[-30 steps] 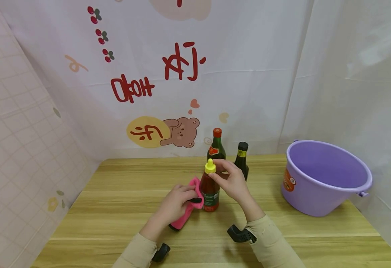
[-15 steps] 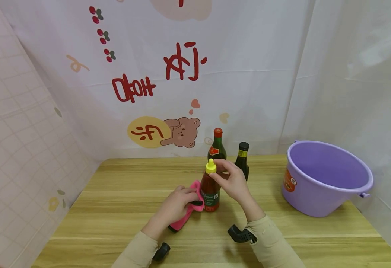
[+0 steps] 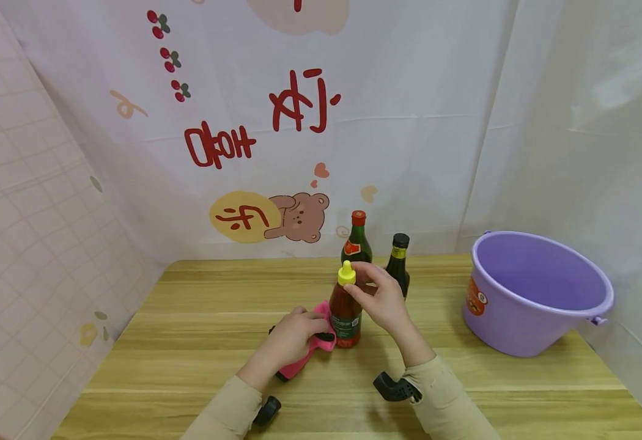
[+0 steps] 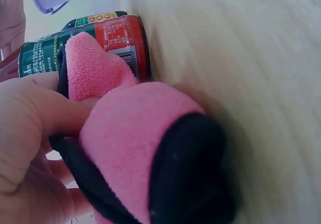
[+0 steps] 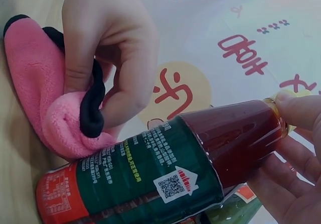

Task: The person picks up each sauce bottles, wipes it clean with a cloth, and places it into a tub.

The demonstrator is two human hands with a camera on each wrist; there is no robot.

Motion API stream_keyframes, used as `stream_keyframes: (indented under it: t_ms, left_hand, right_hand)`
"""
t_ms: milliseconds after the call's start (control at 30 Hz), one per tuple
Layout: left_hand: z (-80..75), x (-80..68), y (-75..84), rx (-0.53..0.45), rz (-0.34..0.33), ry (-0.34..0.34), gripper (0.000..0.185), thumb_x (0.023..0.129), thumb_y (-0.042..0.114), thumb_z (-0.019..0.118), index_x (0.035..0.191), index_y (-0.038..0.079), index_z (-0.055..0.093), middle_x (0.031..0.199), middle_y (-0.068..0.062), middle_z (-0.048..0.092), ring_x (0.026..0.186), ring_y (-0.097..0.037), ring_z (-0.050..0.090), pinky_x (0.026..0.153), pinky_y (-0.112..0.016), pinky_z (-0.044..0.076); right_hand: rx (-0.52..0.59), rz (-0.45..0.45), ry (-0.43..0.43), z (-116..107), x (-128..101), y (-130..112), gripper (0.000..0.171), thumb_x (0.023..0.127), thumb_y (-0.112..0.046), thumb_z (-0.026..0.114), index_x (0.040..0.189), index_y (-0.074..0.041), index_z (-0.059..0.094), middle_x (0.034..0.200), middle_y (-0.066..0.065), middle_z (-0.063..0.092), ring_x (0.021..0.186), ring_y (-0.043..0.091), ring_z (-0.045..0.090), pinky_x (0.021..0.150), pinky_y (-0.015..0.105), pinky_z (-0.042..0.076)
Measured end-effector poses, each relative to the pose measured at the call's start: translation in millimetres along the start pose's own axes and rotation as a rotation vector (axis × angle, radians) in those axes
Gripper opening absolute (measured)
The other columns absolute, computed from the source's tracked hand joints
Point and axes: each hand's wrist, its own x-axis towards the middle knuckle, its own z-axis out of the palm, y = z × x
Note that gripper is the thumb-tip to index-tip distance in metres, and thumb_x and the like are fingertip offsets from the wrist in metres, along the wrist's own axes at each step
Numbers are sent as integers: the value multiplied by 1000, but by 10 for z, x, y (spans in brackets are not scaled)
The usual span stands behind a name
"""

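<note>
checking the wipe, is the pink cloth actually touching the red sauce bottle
Touching. The right wrist view shows the pink cloth, gripped by the left hand, pressed against the label of the sauce bottle with no gap.

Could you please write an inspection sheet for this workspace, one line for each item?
Surface: wooden table, light planks.
Job's things: sauce bottle with yellow cap, upright; pink cloth with black trim pressed against its side.
Clutter: two dark bottles behind; purple tub at the right.
Grippers: left hand grips the cloth; right hand pinches the bottle's neck.
Cables: nothing seen.
Surroundings: white curtain with a bear print; tiled wall at the left.
</note>
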Motion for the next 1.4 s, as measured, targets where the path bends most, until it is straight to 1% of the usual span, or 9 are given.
stream_keyframes:
  t_ms: [200, 433, 600, 767, 833, 933, 1133, 1267, 1400]
  left_hand:
    - [20, 25, -11, 17, -11, -32, 30, 77, -1, 80, 97, 20, 73, 100, 6, 70, 78, -15, 51, 69, -28, 46]
    - [34, 46, -10, 45, -23, -56, 28, 76, 3, 83, 93, 22, 72, 95, 9, 70, 73, -14, 47, 63, -25, 41]
    - [27, 40, -17, 28, -16, -51, 30, 75, 1, 83, 95, 21, 73, 96, 10, 70, 77, -13, 53, 69, -27, 44]
    - [-33, 2, -39, 24, -44, -40, 29, 75, 0, 83, 93, 20, 71, 94, 8, 70, 79, -15, 55, 72, -31, 48]
    - [-69, -12, -52, 23, -57, -30, 28, 75, -1, 81, 91, 19, 70, 92, 7, 69, 78, -16, 53, 72, -32, 48]
    - [-117, -25, -84, 15, -64, -10, 30, 75, -8, 76, 91, 16, 70, 92, 4, 70, 77, -16, 55, 75, -34, 49]
    - [-193, -36, -147, -3, -86, 60, 30, 74, -8, 77, 89, 16, 69, 87, 4, 69, 77, -20, 56, 69, -35, 50]
    - [-242, -35, -177, -4, -83, 109, 30, 73, -7, 78, 90, 16, 69, 85, 4, 69, 75, -20, 55, 67, -34, 49]
    - [-309, -26, -200, -20, -68, 160, 32, 73, -7, 78, 91, 17, 69, 86, 6, 69, 74, -17, 56, 70, -35, 48]
  right_hand:
    - [16, -3, 3, 9, -7, -18, 40, 86, -7, 76, 125, -7, 65, 106, 8, 64, 96, 24, 66, 81, 39, 57]
    - [12, -38, 10, 18, -15, -9, 41, 86, -6, 77, 125, -6, 64, 106, 9, 64, 95, 25, 65, 82, 42, 57]
    - [-37, -33, 26, 45, -23, -28, 48, 83, -9, 80, 127, -7, 61, 111, 9, 63, 100, 25, 64, 85, 44, 55]
    - [-126, -35, 83, 72, -29, -52, 56, 79, -14, 85, 128, -8, 60, 111, 9, 62, 102, 25, 62, 86, 44, 55]
    - [-153, -36, 101, 74, -30, -72, 55, 77, -15, 86, 125, -7, 61, 109, 9, 62, 101, 24, 62, 85, 44, 55]
    - [-202, -41, 118, 86, -29, -107, 52, 76, -18, 87, 120, -8, 62, 105, 7, 63, 97, 24, 62, 83, 43, 55]
    - [-318, -38, 151, 121, -11, -140, 46, 76, -25, 88, 111, -10, 63, 93, 2, 62, 84, 18, 61, 74, 36, 56]
    - [-331, -28, 171, 132, 1, -151, 42, 77, -23, 87, 108, -9, 64, 88, 3, 62, 78, 16, 61, 67, 32, 56]
    - [-337, -29, 170, 130, 12, -156, 40, 77, -22, 87, 107, -9, 64, 87, 2, 62, 75, 15, 62, 64, 30, 56]
